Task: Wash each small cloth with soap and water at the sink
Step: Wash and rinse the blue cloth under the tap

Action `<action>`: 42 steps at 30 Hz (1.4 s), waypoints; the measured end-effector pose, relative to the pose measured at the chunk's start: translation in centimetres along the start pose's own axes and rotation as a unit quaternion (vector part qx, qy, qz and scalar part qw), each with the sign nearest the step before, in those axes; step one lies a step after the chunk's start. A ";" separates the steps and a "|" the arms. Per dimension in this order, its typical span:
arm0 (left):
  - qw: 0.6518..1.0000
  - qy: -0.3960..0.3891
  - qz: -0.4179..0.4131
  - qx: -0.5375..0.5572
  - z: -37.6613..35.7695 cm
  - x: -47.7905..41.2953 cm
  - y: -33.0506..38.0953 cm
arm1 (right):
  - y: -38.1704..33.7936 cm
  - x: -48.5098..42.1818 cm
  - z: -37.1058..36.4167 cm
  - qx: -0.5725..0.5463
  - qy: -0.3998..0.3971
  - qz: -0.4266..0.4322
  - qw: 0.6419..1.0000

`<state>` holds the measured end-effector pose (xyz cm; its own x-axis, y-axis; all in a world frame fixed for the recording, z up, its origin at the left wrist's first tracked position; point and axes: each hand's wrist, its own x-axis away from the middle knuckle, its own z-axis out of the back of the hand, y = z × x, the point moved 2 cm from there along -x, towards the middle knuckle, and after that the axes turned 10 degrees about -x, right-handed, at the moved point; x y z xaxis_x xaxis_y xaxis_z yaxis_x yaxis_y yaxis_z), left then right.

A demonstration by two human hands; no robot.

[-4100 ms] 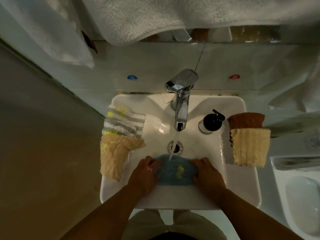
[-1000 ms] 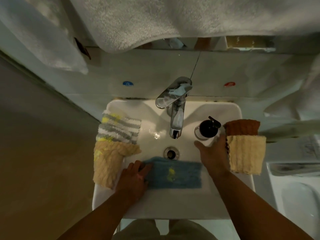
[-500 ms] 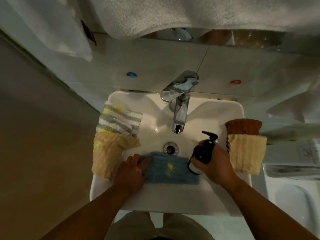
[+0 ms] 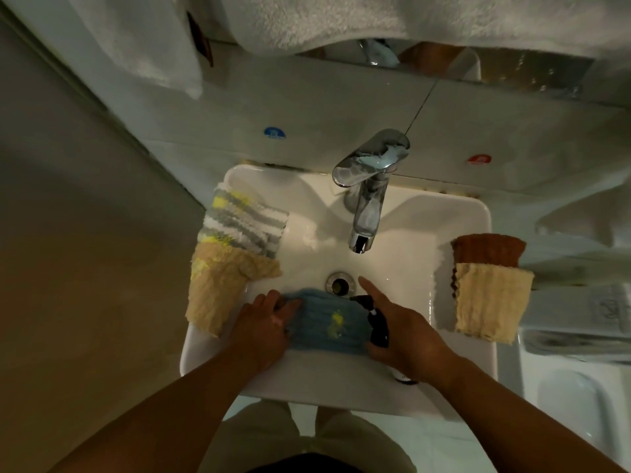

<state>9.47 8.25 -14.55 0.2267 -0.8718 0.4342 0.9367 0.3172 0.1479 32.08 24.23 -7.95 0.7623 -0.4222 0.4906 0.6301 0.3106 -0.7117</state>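
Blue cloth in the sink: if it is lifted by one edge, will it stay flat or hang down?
The cloth probably hangs limp: its upper edge bends and wrinkles. Lying in a sink with water drops, it is likely wet, so heavy for its size.

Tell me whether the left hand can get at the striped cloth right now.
Probably yes. The left hand only rests on the blue cloth, and the striped cloth lies uncovered on the left rim of the sink, with just the tan cloth at its near edge.

Bathroom: sink (image 4: pixel 454 213), faucet (image 4: pixel 367 213), hanging towel (image 4: pixel 341 18).
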 end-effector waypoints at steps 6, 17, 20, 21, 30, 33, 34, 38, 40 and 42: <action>1.000 -0.015 0.007 -0.003 0.2 0.0 0.2 | 0.1 -1.0 -1.4 0.065 -0.018 0.013 0.998; 1.000 -0.003 0.000 0.001 -0.3 0.0 0.0 | 1.4 -2.2 -2.3 0.117 -0.055 0.087 0.988; 1.000 -0.003 -0.002 0.000 -0.2 0.1 0.0 | 1.8 -2.4 -2.1 0.125 -0.070 0.080 0.986; 1.000 -0.001 -0.002 0.001 -0.3 0.1 0.0 | 2.0 -2.4 -1.9 0.129 -0.075 0.072 0.986; 1.000 0.001 -0.002 -0.001 -0.2 0.1 0.1 | 2.3 -2.6 -1.9 0.126 -0.100 0.063 0.985; 1.000 0.006 -0.001 -0.007 0.0 0.3 0.2 | 2.3 -2.6 -1.9 0.110 -0.090 0.066 0.988; 1.000 0.010 0.000 -0.008 0.0 0.4 0.2 | 2.3 -2.6 -1.9 0.105 -0.084 0.065 0.989; 1.000 0.020 0.001 -0.018 -0.1 0.4 0.3 | 2.0 -2.4 -1.9 0.077 -0.051 0.082 0.992; 1.000 0.022 0.000 -0.019 0.0 0.4 0.3 | 1.8 -2.3 -1.9 0.074 -0.048 0.096 0.991; 1.000 0.018 -0.002 -0.018 0.2 0.5 0.4 | 1.7 -2.3 -2.0 0.096 -0.058 0.104 0.988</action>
<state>9.89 8.00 -14.12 0.2313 -0.8866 0.4005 0.9466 0.3002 0.1178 31.12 24.06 -11.32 0.8828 -0.2348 0.4069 0.4665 0.5405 -0.7002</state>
